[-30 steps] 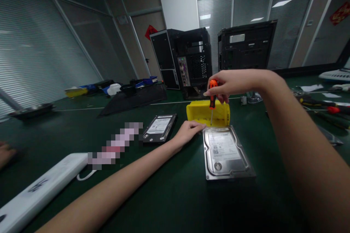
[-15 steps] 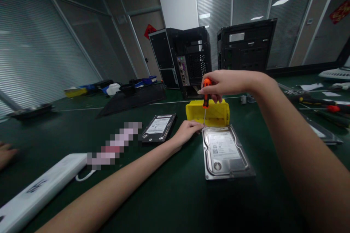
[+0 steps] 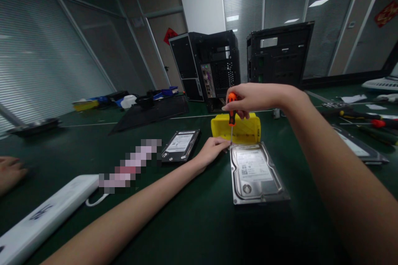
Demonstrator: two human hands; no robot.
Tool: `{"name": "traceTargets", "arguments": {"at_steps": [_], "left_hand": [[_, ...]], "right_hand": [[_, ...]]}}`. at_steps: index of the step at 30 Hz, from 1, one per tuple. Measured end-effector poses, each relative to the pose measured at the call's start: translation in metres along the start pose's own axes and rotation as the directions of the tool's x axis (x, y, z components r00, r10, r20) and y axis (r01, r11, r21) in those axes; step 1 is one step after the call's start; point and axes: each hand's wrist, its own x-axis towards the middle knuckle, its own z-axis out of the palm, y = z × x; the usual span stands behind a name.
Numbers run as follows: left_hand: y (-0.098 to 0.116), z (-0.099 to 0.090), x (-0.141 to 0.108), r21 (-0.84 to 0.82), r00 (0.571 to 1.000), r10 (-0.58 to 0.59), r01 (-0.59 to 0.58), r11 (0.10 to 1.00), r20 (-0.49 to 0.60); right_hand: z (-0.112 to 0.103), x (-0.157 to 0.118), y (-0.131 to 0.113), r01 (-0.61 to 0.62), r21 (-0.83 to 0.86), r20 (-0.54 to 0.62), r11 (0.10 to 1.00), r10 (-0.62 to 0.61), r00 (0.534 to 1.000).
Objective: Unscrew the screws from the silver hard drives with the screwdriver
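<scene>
My right hand (image 3: 241,100) is wrapped round the orange and black handle of a screwdriver (image 3: 231,109), held upright with its tip at the back left corner of a silver hard drive (image 3: 255,174). My left hand (image 3: 214,149) rests on the table beside that corner, its fingers together near the tip; what they hold, if anything, is hidden. Just behind the drive is a yellow bin (image 3: 248,126). A second, black-edged hard drive (image 3: 180,145) lies left of my left hand.
Two black computer cases (image 3: 217,66) (image 3: 280,56) stand at the back. A white power strip (image 3: 52,211) lies at the left, near another person's hand (image 3: 10,174). Another drive (image 3: 357,147) and pliers (image 3: 363,115) are at the right. A black panel (image 3: 152,112) lies back left.
My right hand and the screwdriver have shifted slightly left and down, the handle now more upright. The other person's hand has come further into view at the left.
</scene>
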Motion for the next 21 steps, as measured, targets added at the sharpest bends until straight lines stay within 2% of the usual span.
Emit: {"name": "traceTargets", "arguments": {"at_steps": [21], "left_hand": [[-0.0066,-0.0001,0.0009,0.051,0.999,0.029,-0.03,0.998,0.018]], "right_hand": [[0.0029,0.0034,0.0041,0.027,0.016,-0.024,1.0,-0.027,0.999]]}}
